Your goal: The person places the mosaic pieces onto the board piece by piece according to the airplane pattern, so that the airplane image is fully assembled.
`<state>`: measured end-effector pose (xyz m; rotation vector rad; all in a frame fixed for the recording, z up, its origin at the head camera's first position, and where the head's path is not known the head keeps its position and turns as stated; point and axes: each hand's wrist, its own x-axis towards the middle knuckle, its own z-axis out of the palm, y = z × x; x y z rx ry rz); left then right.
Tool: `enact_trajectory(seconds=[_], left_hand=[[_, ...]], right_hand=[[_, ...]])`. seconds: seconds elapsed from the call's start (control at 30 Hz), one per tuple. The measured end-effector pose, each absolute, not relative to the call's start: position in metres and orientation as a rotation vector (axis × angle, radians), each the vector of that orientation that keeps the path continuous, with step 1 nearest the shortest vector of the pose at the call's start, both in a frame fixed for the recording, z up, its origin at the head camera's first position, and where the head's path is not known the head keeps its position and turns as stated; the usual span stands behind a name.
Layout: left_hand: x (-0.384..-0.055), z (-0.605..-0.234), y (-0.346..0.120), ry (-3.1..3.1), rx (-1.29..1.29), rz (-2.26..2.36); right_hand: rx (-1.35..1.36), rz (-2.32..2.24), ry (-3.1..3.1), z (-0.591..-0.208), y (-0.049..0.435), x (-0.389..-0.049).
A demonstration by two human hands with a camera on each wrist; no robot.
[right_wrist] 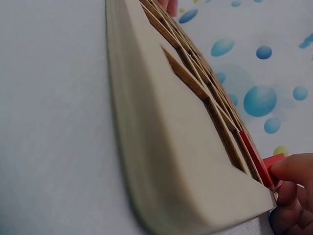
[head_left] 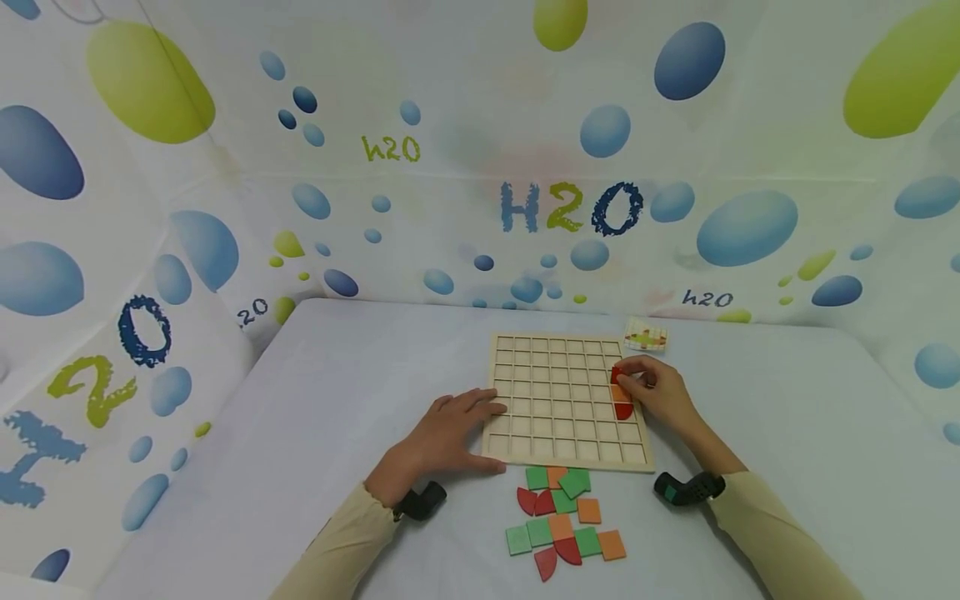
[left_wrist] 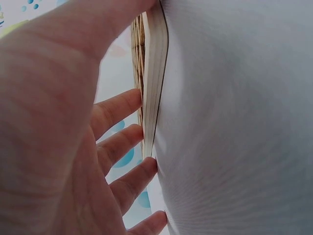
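A wooden grid board [head_left: 553, 404] lies on the white table. My right hand [head_left: 663, 396] is at its right side, pinching a small red piece [head_left: 616, 375] between thumb and fingers over the rightmost column. Just below that piece, an orange square [head_left: 620, 393] and a red quarter-circle [head_left: 623, 412] sit in cells of the column. In the right wrist view the pinched red piece [right_wrist: 274, 160] stands tilted above another red piece [right_wrist: 255, 155]. Along the board's left edge, my left hand [head_left: 452, 433] rests with fingers spread, fingertips at the rim [left_wrist: 154, 78].
Loose green squares [head_left: 518, 540], orange squares [head_left: 588, 511] and red quarter-circles [head_left: 546, 564] lie scattered in front of the board. A small pattern card [head_left: 646, 336] lies behind its far right corner. A patterned curtain [head_left: 450, 167] hangs behind the table.
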<state>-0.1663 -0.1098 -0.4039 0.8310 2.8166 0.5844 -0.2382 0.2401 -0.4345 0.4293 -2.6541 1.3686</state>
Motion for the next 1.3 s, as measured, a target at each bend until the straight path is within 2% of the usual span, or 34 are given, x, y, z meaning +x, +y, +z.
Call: enact_trajectory(seconds=[0.33,0.57,0.93,1.3], left_hand=[[-0.1661,-0.4035,-0.1092,2.817,0.834,0.592],[-0.1662,-0.4046,-0.1092,2.823,0.831,0.587],[-0.1673,-0.4054,-0.1093,2.827,0.835,0.569],[-0.1661,-0.4057,-0.1097,2.823,0.841,0.579]], right_hand=[[0.389,1.275,-2.746,-0.4344,0.239,-0.2409],[0.501,1.188,-2.738,-0.4348,0.2385,-0.2427],[0.434,1.245,-2.729,-0.436,0.2381,-0.2411],[0.503,1.289,-2.689,-0.4383,0.2383,-0.2344]])
